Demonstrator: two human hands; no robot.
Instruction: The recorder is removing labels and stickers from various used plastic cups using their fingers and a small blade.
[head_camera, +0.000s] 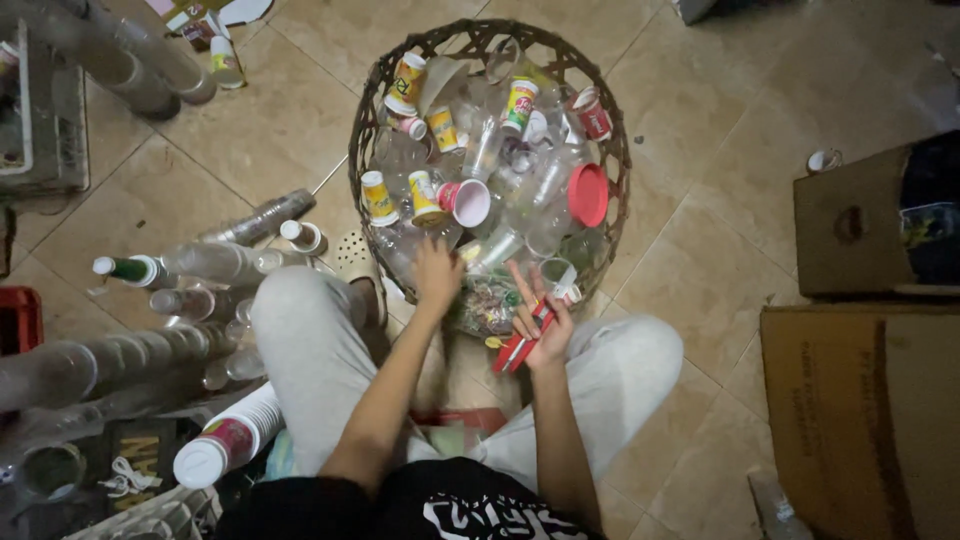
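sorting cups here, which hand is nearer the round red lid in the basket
Right. The right hand, holding red strips, sits just below and left of the red lid. The left hand reaches into the basket farther left of it.

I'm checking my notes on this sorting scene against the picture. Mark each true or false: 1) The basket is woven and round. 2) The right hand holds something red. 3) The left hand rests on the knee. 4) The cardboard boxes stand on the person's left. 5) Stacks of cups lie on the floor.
1) True: the basket is woven, round and full of cups.
2) True: the right hand grips a red item.
3) False: the left hand reaches into the basket.
4) False: the cardboard boxes stand on the right.
5) True: stacked cups lie at the left.
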